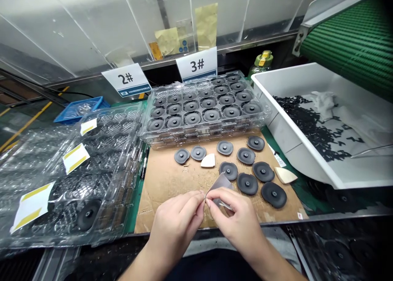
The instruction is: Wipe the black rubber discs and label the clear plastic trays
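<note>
My left hand (181, 213) and my right hand (235, 215) meet over the front of a brown cardboard sheet (166, 178). Both are closed in a pinch. Between their fingertips is a thin, grey, flat piece (221, 182), its upper corner pointing away from me. I cannot make out what exactly it is, and fingers cover its lower part. Just beyond it lie several black round discs with a small raised hub, the nearest being one disc (247, 184) and another disc (228, 170). A cream, wedge-shaped pad (208, 160) rests left of them.
A clear tray stack (202, 129) of black discs stands behind the cardboard. More clear trays (104, 191) lie at left, with a blue bin (80, 109) behind. At right, a white bin (302, 158) holds small black parts, below a green conveyor belt (353, 43).
</note>
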Available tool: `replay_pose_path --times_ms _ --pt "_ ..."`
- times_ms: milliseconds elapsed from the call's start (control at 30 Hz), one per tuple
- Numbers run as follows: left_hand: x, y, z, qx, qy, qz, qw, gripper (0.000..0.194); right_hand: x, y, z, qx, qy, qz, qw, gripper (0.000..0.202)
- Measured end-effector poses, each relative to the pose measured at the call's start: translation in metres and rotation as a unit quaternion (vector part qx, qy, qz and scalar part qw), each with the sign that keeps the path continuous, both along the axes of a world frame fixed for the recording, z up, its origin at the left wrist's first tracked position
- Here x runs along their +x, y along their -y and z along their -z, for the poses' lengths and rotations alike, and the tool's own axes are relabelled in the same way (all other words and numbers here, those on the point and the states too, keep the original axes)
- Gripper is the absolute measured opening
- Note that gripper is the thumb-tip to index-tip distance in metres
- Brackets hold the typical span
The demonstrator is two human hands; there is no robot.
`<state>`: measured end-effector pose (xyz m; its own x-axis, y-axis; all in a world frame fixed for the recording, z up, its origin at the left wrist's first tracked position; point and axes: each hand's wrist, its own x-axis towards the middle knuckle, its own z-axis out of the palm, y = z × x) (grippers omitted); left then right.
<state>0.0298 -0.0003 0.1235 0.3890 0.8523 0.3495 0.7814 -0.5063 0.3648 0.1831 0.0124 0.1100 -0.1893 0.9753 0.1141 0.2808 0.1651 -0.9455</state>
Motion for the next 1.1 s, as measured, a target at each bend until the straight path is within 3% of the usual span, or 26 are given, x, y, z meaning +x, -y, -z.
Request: replay_pose_path --times_ms 300,533,800,1100 --pt "0.0 -0.001 -0.001 -0.001 0.055 -0.009 0.998 0.015 -0.002 0.002 -0.001 -0.023 0.003 -0.014 1.0 0.011" --pt "0.001 0.004 0.003 -0.031 0.106 -0.071 0.991 0.018 -0.004 -0.004 0.003 -0.102 -0.048 -0.023 0.993 0.009" --pt "0.005 0.011 0.006 -0.033 0.153 -0.106 0.982 0.019 -0.004 0.0 0.003 -0.078 -0.018 -0.03 0.996 0.007" --pt "0.006 0.011 0.007 -0.014 0.169 -0.095 0.981 0.025 -0.001 0.001 0.001 -0.048 -0.009 -0.043 0.998 0.01"
